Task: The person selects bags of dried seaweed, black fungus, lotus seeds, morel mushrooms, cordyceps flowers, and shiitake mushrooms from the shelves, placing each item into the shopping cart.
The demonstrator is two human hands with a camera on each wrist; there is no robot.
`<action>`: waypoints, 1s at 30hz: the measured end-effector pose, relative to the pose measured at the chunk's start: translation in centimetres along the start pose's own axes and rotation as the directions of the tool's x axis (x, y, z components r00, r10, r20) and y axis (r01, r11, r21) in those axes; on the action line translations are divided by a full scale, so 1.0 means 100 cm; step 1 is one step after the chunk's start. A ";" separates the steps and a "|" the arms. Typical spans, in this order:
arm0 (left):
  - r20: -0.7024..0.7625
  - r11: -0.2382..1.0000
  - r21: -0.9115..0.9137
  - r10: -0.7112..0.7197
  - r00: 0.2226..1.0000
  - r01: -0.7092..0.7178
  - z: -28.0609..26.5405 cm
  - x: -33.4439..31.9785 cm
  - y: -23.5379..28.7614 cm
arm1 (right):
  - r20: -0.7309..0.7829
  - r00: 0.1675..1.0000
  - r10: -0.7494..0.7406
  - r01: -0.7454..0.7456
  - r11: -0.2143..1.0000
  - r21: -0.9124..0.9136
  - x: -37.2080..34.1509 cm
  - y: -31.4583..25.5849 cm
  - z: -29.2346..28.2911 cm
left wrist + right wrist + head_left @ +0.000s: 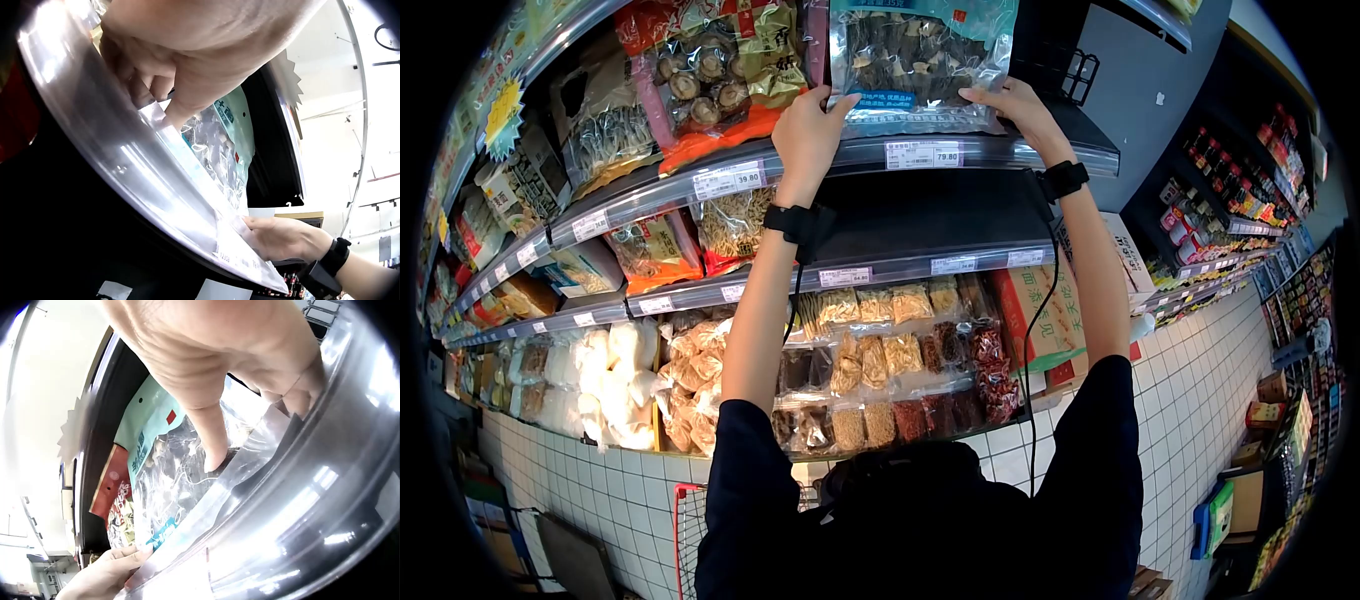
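Observation:
A clear and teal bag of dark dried food (920,60) stands on the upper shelf, behind the price rail (990,153). At its lower left corner the left hand (808,135) pinches the edge, thumb in front. The right hand (1022,112) grips the lower right corner, its thumb lying on the clear plastic. In the right wrist view the right hand (231,369) has its thumb on the bag (181,462) and its other fingers bent at the bag's edge. The left wrist view has the left hand (187,56) with fingers curled at the bag's bottom edge.
A bag of dried mushrooms (705,80) stands left of the teal bag. Below are a lower shelf rail (900,268) and bins of packed dried goods (875,365). A green and brown carton (1040,315) sits at the right, a red-edged cart (690,520) near the body.

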State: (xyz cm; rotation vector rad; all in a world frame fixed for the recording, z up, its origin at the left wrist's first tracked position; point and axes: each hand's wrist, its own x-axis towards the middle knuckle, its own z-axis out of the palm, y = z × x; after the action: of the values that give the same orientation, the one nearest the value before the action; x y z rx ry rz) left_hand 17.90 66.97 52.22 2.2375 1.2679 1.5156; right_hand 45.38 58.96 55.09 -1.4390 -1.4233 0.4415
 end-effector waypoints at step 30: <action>0.027 0.698 -0.715 0.084 0.996 -0.039 -0.001 0.005 0.018 | -0.195 0.980 -0.031 0.076 0.972 0.224 -0.012 -0.018 -0.015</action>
State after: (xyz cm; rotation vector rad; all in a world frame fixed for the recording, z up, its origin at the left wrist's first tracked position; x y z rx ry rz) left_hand 18.91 66.20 53.61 1.7724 0.4302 1.5785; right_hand 45.39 56.97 56.71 -1.2181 -1.2121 0.4085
